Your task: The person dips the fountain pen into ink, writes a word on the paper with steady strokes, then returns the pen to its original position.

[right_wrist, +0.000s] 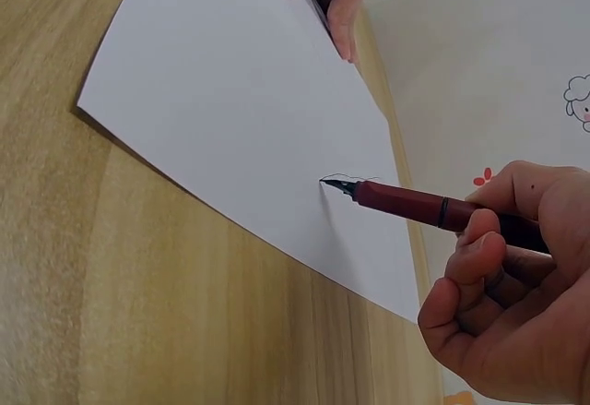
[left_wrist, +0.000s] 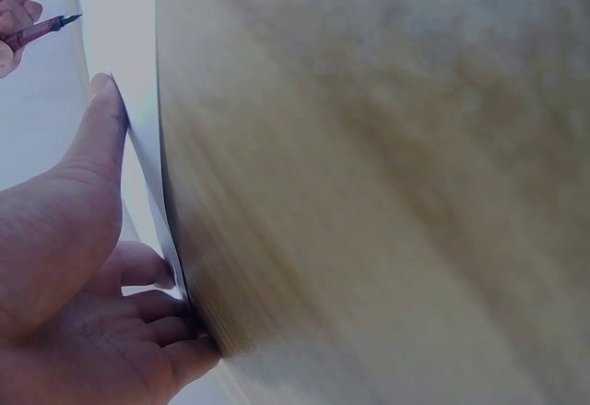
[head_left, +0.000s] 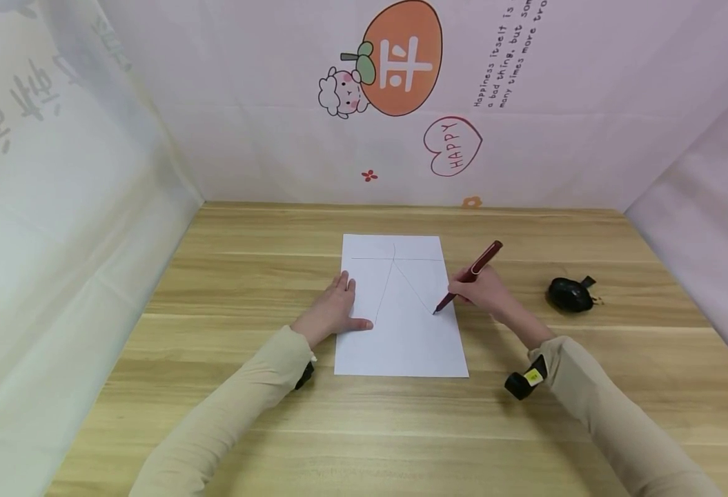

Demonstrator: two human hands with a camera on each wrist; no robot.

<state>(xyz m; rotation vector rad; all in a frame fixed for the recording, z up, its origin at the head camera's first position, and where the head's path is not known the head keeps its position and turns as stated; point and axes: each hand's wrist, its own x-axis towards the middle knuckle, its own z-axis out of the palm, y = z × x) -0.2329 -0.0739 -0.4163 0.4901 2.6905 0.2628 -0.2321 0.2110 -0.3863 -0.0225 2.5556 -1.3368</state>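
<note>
A white sheet of paper (head_left: 401, 352) lies on the wooden table. Thin dark lines are drawn on it: a long horizontal one near the top, a short stroke crossing it, and two slanted lines that spread downward from there. My right hand (head_left: 486, 290) grips a dark red fountain pen (right_wrist: 406, 204), its nib at the lower end of the right slanted line. At the sheet's left edge, my left hand (head_left: 334, 308) rests with fingers extended, the thumb (left_wrist: 106, 110) lying on the paper.
To the right of the right hand sits a rounded black object (head_left: 570, 295) with a small tab. Beyond the wooden table (head_left: 264, 262) hangs a white cloth (head_left: 264, 138) with printed cartoons and lettering. More white cloth (head_left: 59, 241) hangs along the left side.
</note>
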